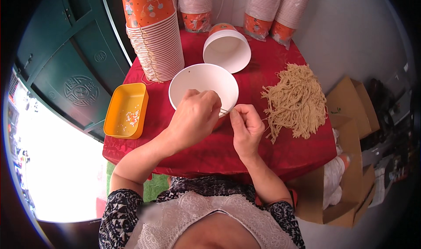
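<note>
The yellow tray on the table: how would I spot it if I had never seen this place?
Find the small table under a red cloth. At its left edge, beside the tall stack of paper cups, lies the yellow tray. It is the only shallow rectangular thing there, and holds a few tiny beads.

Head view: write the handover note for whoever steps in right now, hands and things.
Left hand: closed on the near rim of the white paper cup, gripping it.
Right hand: pinching a thin string at that rim.
Cut strings pile lies right of the cup on the red tablecloth; orange tray left; a second open cup behind; stacked cups at the back.
Done: cannot tell whether the string is fixed.
Left: many strings remain in the pile.
</note>
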Motion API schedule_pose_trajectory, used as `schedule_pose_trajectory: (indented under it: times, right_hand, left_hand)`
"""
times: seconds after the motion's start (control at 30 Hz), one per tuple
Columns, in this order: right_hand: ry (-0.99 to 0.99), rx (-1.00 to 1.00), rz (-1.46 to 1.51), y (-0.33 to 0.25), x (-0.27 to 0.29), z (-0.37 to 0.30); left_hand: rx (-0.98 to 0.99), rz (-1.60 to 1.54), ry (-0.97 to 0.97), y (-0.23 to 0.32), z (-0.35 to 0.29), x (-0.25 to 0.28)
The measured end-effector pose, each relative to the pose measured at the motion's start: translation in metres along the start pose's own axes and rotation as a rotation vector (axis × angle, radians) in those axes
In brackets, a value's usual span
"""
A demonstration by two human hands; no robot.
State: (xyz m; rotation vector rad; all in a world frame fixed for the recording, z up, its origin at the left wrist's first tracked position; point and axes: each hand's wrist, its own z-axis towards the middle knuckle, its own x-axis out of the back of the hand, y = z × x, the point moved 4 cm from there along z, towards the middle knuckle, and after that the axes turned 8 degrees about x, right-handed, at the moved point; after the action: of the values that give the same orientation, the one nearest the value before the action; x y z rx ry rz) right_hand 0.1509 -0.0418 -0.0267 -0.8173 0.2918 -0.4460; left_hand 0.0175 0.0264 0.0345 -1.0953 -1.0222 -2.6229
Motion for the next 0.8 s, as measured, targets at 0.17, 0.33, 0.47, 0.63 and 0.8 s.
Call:
schedule_pose_trajectory:
  times: [0.17,0.33,0.47,0.63,0.8]
  right_hand:
    - [0.032,-0.060,0.039,0.005,-0.001,0.004]
    - [0.000,-0.093,0.011,0.009,-0.005,0.005]
    - [-0.011,-0.042,-0.045,0.005,-0.006,0.008]
    - [-0.130,0.061,-0.200,0.000,-0.003,0.014]
    - [-0.228,0.116,-0.218,-0.003,0.001,0.021]
  left_hand:
    - [-0.040,-0.034,-0.072,0.004,-0.004,0.002]
    - [-0.039,-0.096,-0.091,0.002,-0.004,0.002]
    - [-0.032,-0.146,-0.084,0.000,-0.003,0.002]
    - [-0.003,-0.180,-0.071,-0.002,0.001,0.002]
    - [0.057,-0.197,-0.040,-0.007,0.004,0.000]
